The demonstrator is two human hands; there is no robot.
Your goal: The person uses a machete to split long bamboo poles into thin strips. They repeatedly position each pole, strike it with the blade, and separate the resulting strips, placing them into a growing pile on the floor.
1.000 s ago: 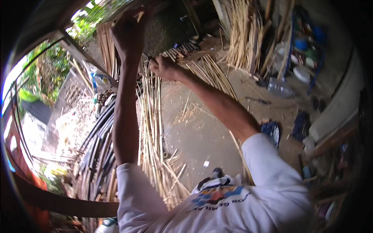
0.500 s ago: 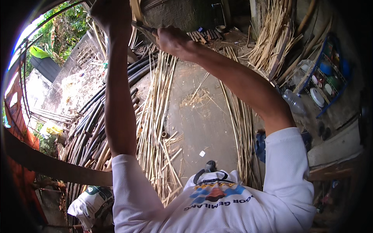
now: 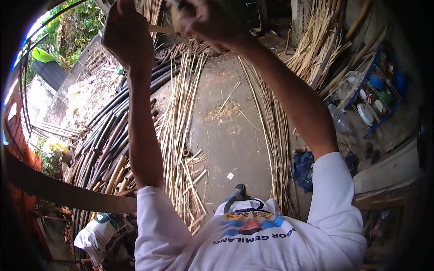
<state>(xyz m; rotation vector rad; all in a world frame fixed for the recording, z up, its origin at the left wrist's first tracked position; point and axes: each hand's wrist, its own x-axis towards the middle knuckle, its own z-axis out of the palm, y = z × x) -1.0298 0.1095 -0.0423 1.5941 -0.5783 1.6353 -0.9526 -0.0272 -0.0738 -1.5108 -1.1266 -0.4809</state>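
Observation:
My left hand (image 3: 129, 38) is raised at the upper left, its fingers closed in a fist around a bamboo strip. A pale length of that bamboo strip (image 3: 159, 30) sticks out to the right, toward my other hand. My right hand (image 3: 212, 25) is up beside it at the top edge, smeared by motion, with its fingers curled round a knife (image 3: 184, 8). The knife is blurred and partly cut off by the frame's edge, so its blade is hard to make out. Both arms stretch far forward.
Long split bamboo strips (image 3: 174, 131) lie on the floor at left, beside dark poles (image 3: 101, 153). Another row of strips (image 3: 266, 131) lies at right. A strip bundle (image 3: 312, 45) leans at the back right, near a blue-framed rack (image 3: 377, 90) and a plastic bottle (image 3: 339, 118).
My right hand has shifted right and slightly up, and the knife has turned away from my left hand. My left fist has come lower into view, the bamboo strip showing beside it.

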